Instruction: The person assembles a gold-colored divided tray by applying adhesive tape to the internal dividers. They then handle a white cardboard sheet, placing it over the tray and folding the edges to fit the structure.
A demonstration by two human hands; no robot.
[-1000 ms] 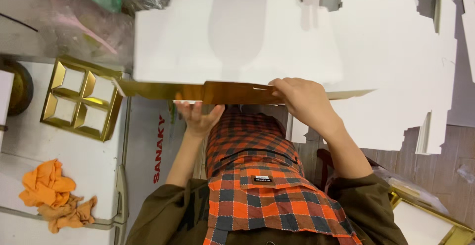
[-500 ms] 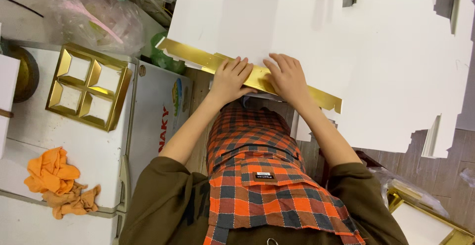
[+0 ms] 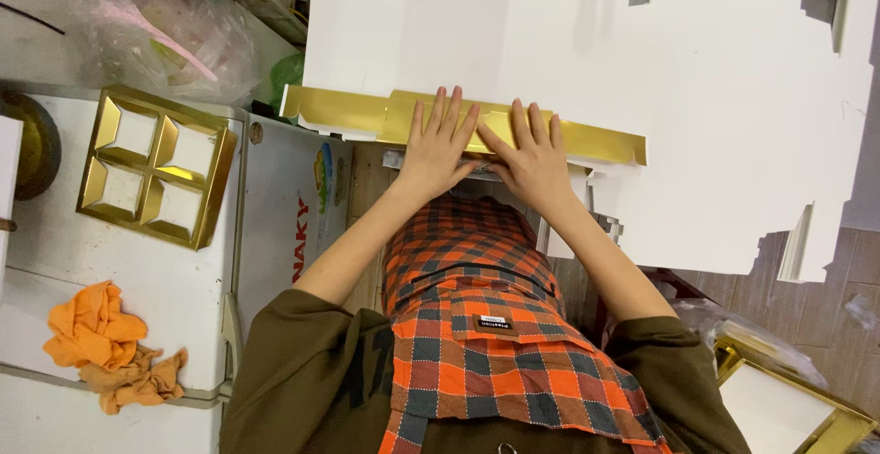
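My left hand [image 3: 438,147] and my right hand [image 3: 532,156] lie flat, fingers spread, side by side on a long gold cardboard strip [image 3: 367,116]. The strip rests across the near edge of a stack of large white cardboard sheets [image 3: 550,41]. Both palms press down on the strip's middle; its two ends stick out to the left and right. Neither hand grips anything. Below my hands is my orange plaid apron [image 3: 495,326].
A gold four-compartment tray [image 3: 156,168] sits on a white chest-like surface [image 3: 174,298] at left, with an orange cloth [image 3: 96,339] nearer me. Plastic bags [image 3: 165,23] lie at the top left. A gold-edged box [image 3: 788,399] is at the bottom right.
The gold strip went from held edge-up in front of me to lying flat on the white sheets. Both hands moved on top of it and flattened out.
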